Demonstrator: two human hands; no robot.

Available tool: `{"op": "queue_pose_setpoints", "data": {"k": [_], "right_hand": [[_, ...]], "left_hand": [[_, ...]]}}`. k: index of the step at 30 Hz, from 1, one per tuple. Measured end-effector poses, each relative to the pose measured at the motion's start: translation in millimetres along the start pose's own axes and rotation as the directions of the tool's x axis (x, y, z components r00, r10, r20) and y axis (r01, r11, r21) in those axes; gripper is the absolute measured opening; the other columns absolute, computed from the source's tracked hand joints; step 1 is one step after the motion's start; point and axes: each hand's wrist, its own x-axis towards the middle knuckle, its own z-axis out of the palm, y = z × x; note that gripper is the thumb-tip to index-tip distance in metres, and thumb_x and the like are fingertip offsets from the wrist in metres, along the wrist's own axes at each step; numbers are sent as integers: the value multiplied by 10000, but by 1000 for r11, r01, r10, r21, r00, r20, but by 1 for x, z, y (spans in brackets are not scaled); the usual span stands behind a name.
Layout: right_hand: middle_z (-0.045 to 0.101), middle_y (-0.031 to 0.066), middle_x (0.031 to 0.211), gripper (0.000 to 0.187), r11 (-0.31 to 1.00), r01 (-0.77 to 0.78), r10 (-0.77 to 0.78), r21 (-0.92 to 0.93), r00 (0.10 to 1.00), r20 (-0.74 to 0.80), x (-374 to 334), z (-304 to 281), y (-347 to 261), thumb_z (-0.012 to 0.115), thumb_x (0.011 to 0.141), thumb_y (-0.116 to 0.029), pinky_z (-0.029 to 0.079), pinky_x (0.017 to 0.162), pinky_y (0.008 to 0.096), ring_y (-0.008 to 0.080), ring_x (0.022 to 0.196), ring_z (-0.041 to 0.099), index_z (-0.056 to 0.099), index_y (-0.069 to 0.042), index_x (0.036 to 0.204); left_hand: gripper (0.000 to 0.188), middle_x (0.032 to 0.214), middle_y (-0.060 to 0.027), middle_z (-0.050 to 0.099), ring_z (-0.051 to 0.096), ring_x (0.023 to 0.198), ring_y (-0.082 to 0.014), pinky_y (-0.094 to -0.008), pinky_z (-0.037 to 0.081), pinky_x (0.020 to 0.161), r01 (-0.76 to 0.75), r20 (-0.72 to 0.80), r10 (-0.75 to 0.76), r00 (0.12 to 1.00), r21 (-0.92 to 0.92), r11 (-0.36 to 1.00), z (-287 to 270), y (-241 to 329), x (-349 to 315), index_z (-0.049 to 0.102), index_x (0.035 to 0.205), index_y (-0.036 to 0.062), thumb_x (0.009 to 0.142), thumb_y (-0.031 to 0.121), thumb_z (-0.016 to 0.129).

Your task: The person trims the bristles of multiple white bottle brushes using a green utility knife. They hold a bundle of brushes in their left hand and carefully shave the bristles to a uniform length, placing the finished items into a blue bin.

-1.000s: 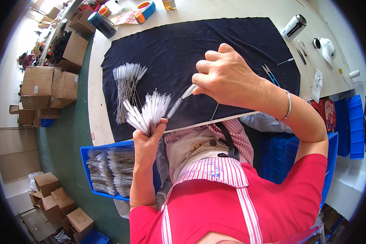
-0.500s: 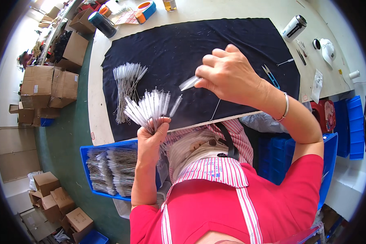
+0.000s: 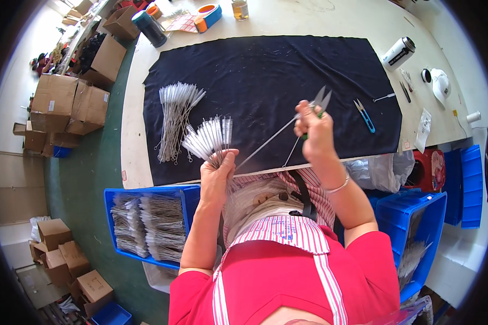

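My left hand point(image 3: 217, 176) is closed around a fanned bunch of thin wire brushes point(image 3: 207, 140), white bristles up, over the near edge of the dark cloth point(image 3: 249, 81). My right hand point(image 3: 315, 132) grips green-handled scissors point(image 3: 322, 98), blades spread and pointing away from me. A wire stem point(image 3: 268, 142) slants from its fingers down toward my left hand; its bristle end is hidden or blurred. Below the right hand another looped wire point(image 3: 291, 153) lies on the cloth, partly covered. To the left rests a pile of similar brushes point(image 3: 176, 111).
Blue thread snips point(image 3: 365, 116) and a single small brush point(image 3: 384, 98) lie at the right. A blue bin point(image 3: 187, 208) full of brushes stands left of my lap, another blue bin point(image 3: 417, 244) at the right. Bottles point(image 3: 149, 29) and a tape dispenser point(image 3: 207, 18) stand at the back.
My right hand has come down and turned, so the scissors now point away with blades spread. A wire stem now runs between my hands. The left hand still holds its bunch.
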Motion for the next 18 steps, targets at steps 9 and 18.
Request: {"op": "queue_pose_setpoints", "data": {"k": [9, 18], "right_hand": [[609, 94, 843, 334, 297, 303, -431, -905, 889, 157, 76, -69, 23, 521, 918, -334, 457, 710, 323, 234, 774, 577, 601, -11, 949], [552, 2, 759, 265, -311, 883, -88, -352, 342, 936, -4, 36, -77, 580, 826, -361, 336, 678, 320, 173, 725, 513, 656, -122, 910]], "left_hand": [[170, 598, 60, 473, 362, 490, -11, -177, 271, 439, -30, 18, 29, 999, 52, 998, 7, 22, -13, 646, 981, 0, 831, 80, 641], [138, 612, 65, 518, 415, 502, -6, -169, 299, 457, -32, -12, 34, 999, 98, 995, 6, 35, -27, 660, 896, 20, 760, -4, 669]]}}
